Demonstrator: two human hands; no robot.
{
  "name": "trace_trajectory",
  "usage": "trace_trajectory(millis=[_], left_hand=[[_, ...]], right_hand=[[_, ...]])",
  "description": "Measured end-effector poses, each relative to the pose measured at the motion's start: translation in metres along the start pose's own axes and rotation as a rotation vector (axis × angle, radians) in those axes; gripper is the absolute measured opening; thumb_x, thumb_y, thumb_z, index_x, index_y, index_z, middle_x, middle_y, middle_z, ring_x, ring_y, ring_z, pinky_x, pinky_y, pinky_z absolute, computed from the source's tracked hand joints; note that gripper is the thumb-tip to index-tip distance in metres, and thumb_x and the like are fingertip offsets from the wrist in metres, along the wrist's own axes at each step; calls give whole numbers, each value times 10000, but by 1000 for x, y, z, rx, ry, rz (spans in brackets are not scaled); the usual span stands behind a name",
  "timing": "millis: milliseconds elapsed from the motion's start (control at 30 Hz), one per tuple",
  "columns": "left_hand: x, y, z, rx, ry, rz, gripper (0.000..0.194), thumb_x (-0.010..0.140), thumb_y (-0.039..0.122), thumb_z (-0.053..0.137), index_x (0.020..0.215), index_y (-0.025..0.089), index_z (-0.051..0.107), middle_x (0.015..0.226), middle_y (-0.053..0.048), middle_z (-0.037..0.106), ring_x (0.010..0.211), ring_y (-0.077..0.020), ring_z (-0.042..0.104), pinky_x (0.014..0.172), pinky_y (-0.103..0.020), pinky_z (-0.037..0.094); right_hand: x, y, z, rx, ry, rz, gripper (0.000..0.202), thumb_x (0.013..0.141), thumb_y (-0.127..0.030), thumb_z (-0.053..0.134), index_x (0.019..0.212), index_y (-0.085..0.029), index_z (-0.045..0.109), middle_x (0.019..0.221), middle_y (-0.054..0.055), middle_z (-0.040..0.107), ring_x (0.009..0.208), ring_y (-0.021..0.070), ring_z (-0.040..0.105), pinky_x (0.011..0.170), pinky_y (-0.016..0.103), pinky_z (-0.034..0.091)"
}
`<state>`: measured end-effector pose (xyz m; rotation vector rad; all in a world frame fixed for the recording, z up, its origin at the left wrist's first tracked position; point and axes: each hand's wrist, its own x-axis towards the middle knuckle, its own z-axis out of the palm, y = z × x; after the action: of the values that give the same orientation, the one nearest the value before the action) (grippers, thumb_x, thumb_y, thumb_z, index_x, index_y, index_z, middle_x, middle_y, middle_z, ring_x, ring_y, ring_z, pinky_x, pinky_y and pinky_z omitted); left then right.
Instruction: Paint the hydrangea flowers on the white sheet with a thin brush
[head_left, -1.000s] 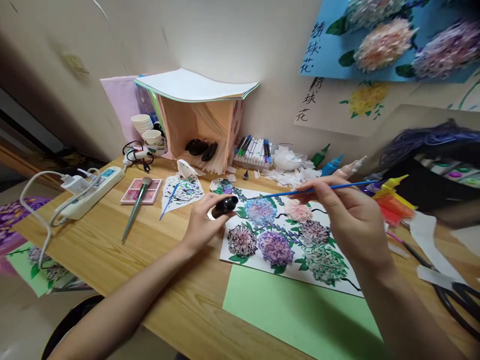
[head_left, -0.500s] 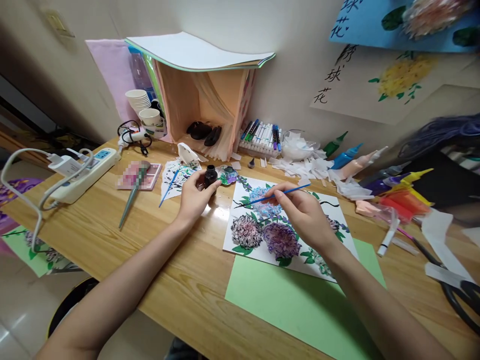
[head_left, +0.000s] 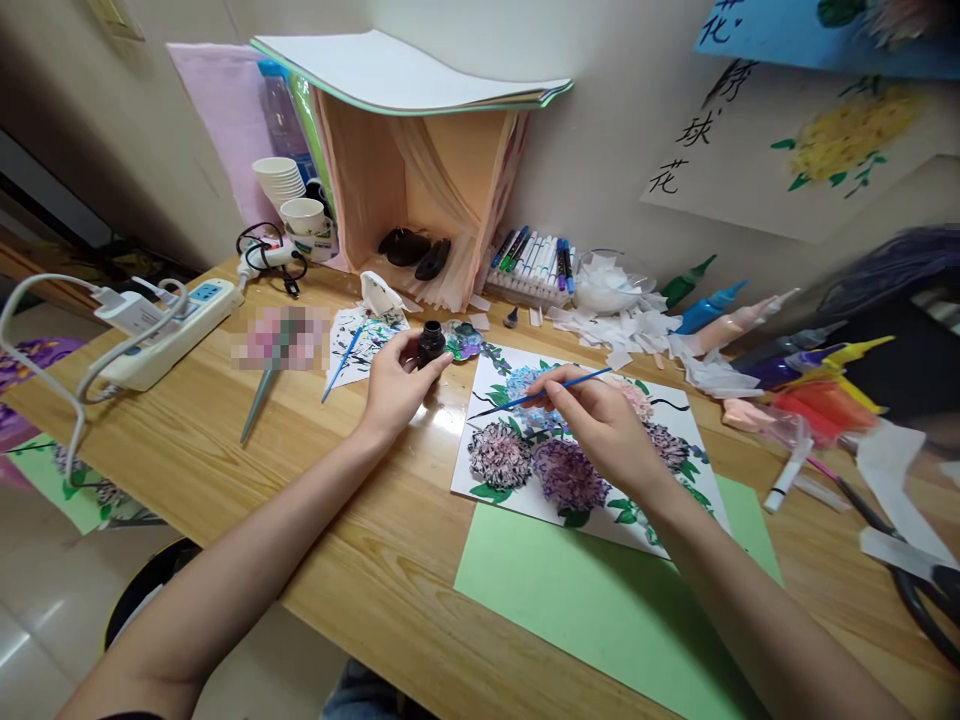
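My right hand [head_left: 596, 410] pinches a thin blue paintbrush [head_left: 570, 382], its dark tip low over the left edge of a white sheet [head_left: 463, 478] decorated with flowers. Pink-black [head_left: 500, 455] and purple flower heads [head_left: 570, 475] stand out from the sheet among green leaves, and short dark branch lines mark its left side. Fingers of my left hand [head_left: 401, 385] wrap round a small dark ink bottle [head_left: 430, 343], uncapped, on the wooden table. Under the decorated sheet lies green paper [head_left: 570, 590].
Left of the bottle, a second blue brush [head_left: 342, 365] rests on a paint-stained paper [head_left: 352, 340]. A power strip [head_left: 176, 335] sits at the left. Markers [head_left: 532, 262], paper scraps [head_left: 611, 325] and squeeze bottles [head_left: 739, 320] line the back. Black scissors [head_left: 911, 600] lie far right.
The view has shifted slightly, so the table things appear a little further right. The brush tip has moved slightly down along the sheet's left side; both hands keep their hold.
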<state>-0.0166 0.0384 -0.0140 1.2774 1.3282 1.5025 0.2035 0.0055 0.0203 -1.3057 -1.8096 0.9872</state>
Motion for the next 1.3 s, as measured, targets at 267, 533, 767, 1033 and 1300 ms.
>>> trace_trajectory(millis=[267, 533, 767, 1033, 1300], left_hand=[[-1, 0, 2, 6, -37, -24, 280, 615, 220, 745, 846, 155, 600, 877, -48, 670, 854, -180, 635, 846, -340, 496], [0, -3, 2, -9, -108, -62, 361, 643, 305, 731, 942, 153, 598, 971, -71, 663, 927, -201, 630, 879, -353, 485], [-1, -3, 4, 87, -122, -75, 382, 643, 376, 738, 934, 159, 618, 966, -70, 671, 938, -231, 619, 876, -371, 484], [-2, -2, 6, 154, -125, -120, 346, 652, 371, 758, 922, 192, 637, 963, -23, 676, 948, -220, 617, 919, -362, 474], [-5, 5, 7, 175, -157, -140, 321, 670, 341, 758, 941, 211, 643, 1100, -8, 669, 1080, -226, 590, 1016, -387, 422]], right_hand=[[1, -10, -25, 4, 234, -108, 263, 908, -363, 478, 791, -190, 637, 766, 22, 634, 715, 130, 607, 676, 267, 481], [-4, -27, -66, 13, 607, -291, 261, 889, -279, 514, 678, -167, 619, 699, 9, 567, 573, 86, 561, 543, 254, 459], [-11, -36, -112, -80, 961, -517, 221, 842, -230, 576, 630, -166, 585, 564, -25, 532, 499, 71, 549, 506, 231, 451], [-27, -46, -139, -136, 995, -464, 238, 871, -249, 539, 681, -143, 634, 622, 2, 583, 533, 88, 577, 525, 260, 453], [-35, -52, -140, -153, 835, -406, 335, 923, -276, 466, 651, -157, 622, 591, -9, 585, 507, 63, 557, 493, 211, 458]])
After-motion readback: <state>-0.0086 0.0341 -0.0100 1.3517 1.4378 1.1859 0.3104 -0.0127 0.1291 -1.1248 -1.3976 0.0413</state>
